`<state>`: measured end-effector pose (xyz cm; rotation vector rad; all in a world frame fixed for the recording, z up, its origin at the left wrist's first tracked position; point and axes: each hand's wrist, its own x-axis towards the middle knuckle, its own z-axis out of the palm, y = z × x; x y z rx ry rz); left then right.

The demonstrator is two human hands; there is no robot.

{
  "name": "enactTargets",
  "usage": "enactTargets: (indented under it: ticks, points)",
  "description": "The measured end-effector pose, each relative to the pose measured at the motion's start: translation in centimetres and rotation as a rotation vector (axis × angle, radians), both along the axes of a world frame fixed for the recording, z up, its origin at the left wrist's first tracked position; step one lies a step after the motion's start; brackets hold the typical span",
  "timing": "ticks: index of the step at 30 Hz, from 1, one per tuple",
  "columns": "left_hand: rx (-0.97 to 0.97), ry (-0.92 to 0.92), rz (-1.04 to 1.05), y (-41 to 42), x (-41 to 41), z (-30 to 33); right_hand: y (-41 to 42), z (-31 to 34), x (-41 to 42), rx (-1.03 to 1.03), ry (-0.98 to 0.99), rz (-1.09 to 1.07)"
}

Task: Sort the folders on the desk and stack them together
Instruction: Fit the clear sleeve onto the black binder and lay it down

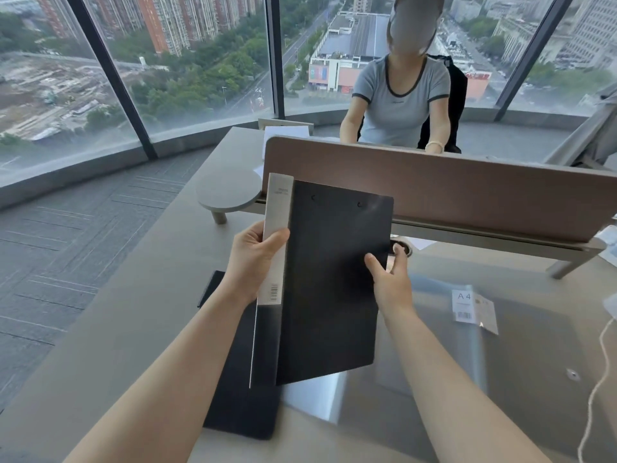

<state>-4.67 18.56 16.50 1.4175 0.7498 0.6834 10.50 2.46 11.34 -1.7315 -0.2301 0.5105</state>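
Two hands hold one black folder (pixel 330 282) above the desk (pixel 140 329), tilted, its grey labelled spine strip (pixel 277 238) on the left edge. Left hand (pixel 252 259) grasps that strip — thumb over the front, fingers behind. Right hand (pixel 390 279) grips the folder's right edge — thumb pressed on the black cover, fingers curled behind it. A second black folder (pixel 240 396) lies flat on the desk directly beneath, partly covered by the raised one. Clear plastic sleeves (pixel 450 345) with an "A4" label (pixel 463 305) lie on the desk to the right, apart from both hands. A seated person (pixel 400 101) faces from behind the divider (pixel 467 192).
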Motion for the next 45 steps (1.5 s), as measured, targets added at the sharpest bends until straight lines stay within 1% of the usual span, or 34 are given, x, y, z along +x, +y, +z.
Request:
enactTargets:
  ticks: [2,5,7,10,16,18,21,26,35,37,40,45]
  points:
    - [-0.094,-0.032,0.016,0.9,-0.6,-0.5,0.1,-1.2,-0.3,0.025,0.115,0.033]
    - [-0.165,-0.015,0.028,2.1,-1.7,-1.6,0.3,-2.2,-0.8,0.0,0.117,0.042]
    - [-0.194,0.031,0.039,3.1,-2.7,-3.0,0.6,-3.1,-1.2,-0.014,0.145,0.047]
    - [-0.202,0.161,0.046,4.1,-4.1,-5.4,1.2,-4.7,-2.5,-0.032,0.219,0.071]
    - [-0.112,0.471,0.068,5.8,-7.9,-10.4,3.8,-7.8,-6.6,-0.171,0.292,0.072]
    - [-0.118,0.542,0.077,6.6,-9.4,-11.8,4.7,-8.7,-8.2,-0.227,0.338,0.084]
    - [-0.117,0.591,0.1,8.2,-11.2,-14.0,5.9,-10.5,-10.2,-0.277,0.378,0.127]
    - [-0.099,0.638,0.153,9.3,-12.6,-15.5,7.3,-12.3,-11.7,-0.416,0.305,0.221]
    - [-0.058,0.738,0.141,10.2,-12.4,-17.6,8.2,-13.7,-11.8,-0.814,0.046,0.432]
    - [-0.022,0.772,0.151,10.3,-12.4,-18.0,8.2,-13.9,-11.8,-0.873,0.002,0.46]
    - [-0.029,0.823,0.195,10.3,-12.2,-18.5,8.3,-14.1,-11.9,-0.952,-0.049,0.486]
    - [0.004,0.856,0.183,10.4,-12.0,-19.1,8.3,-14.2,-12.1,-0.999,-0.094,0.477]
